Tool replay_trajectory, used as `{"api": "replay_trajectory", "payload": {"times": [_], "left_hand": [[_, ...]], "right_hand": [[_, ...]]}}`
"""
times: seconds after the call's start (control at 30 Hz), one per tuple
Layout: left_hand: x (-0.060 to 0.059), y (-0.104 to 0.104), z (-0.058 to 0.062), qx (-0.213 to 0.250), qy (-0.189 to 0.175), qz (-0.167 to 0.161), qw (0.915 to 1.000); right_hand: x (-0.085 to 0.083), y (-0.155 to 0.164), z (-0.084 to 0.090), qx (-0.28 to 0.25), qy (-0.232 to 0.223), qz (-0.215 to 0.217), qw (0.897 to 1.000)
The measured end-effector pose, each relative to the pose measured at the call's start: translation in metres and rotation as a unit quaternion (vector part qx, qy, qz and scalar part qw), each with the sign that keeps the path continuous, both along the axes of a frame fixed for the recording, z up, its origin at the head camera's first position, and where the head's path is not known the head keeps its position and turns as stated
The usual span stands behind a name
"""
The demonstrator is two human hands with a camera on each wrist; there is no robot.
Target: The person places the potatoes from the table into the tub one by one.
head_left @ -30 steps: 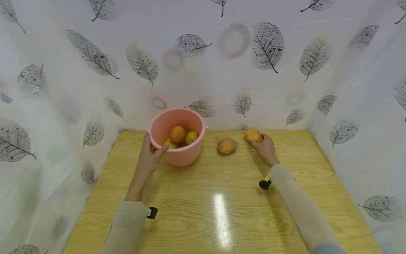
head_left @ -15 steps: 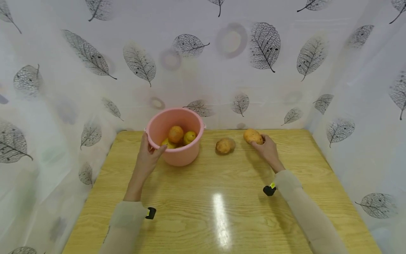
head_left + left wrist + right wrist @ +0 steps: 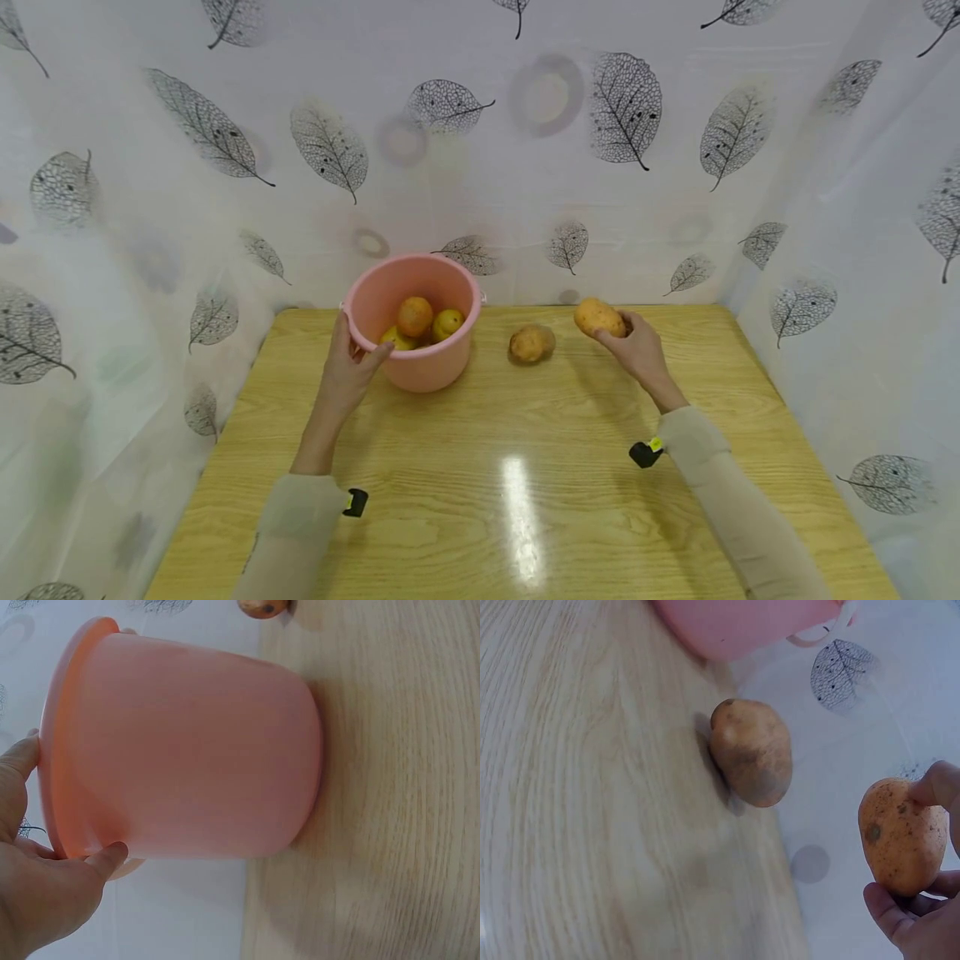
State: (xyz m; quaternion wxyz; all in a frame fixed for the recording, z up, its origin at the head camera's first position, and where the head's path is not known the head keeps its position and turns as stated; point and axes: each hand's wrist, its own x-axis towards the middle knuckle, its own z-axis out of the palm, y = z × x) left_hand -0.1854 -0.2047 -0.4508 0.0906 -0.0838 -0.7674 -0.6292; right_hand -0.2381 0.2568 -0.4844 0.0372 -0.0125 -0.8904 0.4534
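Gripping the rim of the pink bucket (image 3: 413, 329), the left hand (image 3: 347, 372) has its thumb hooked over the near edge and its fingers curled round the outside wall; the left wrist view shows the thumb and a fingertip on either side of the rim. The bucket stands upright on the worktop (image 3: 525, 467), at its far left, close to the back curtain (image 3: 480, 150). Inside it lie several pieces of fruit (image 3: 420, 321), orange and yellow, piled against each other; how many in all cannot be told.

The right hand (image 3: 637, 350) holds a potato (image 3: 598, 317), pinched between thumb and fingers. In the right wrist view the potato is clear of the worktop, with the curtain behind it, the thumb on its top and the fingers cupped beneath. It sits at the far right of the worktop's back edge, well apart from the bucket.

A second potato (image 3: 532, 343) lies on the worktop between the bucket and the held one, near both, touching neither. No hand is on it.

Both forearms wear pale sleeves (image 3: 300, 533), each with a small black device (image 3: 356, 502) at the wrist. A bright glare marks the middle of the wooden surface. The leaf-printed curtain closes in the worktop on three sides.
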Motion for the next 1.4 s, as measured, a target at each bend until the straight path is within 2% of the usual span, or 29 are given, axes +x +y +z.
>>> {"api": "replay_trajectory", "payload": {"times": [0.13,0.5,0.67,1.03,1.4], "left_hand": [[0.001,0.0,0.001,0.002,0.002,0.001,1.0],[0.003,0.0,0.003,-0.005,-0.014,0.007,0.9999],[0.002,0.0,0.002,0.003,-0.011,0.004,0.9999],[0.002,0.0,0.002,0.003,-0.007,0.004,1.0],[0.001,0.0,0.004,0.001,-0.017,0.006,0.9998]], "right_hand": [[0.002,-0.002,0.011,-0.001,0.017,0.009,1.0],[0.007,-0.012,0.047,-0.011,0.033,0.036,0.999],[0.007,-0.02,0.061,-0.004,0.035,0.051,0.998],[0.0,-0.044,0.079,-0.011,0.031,0.091,0.995],[-0.003,-0.082,0.097,-0.021,0.026,0.139,0.99]]}}
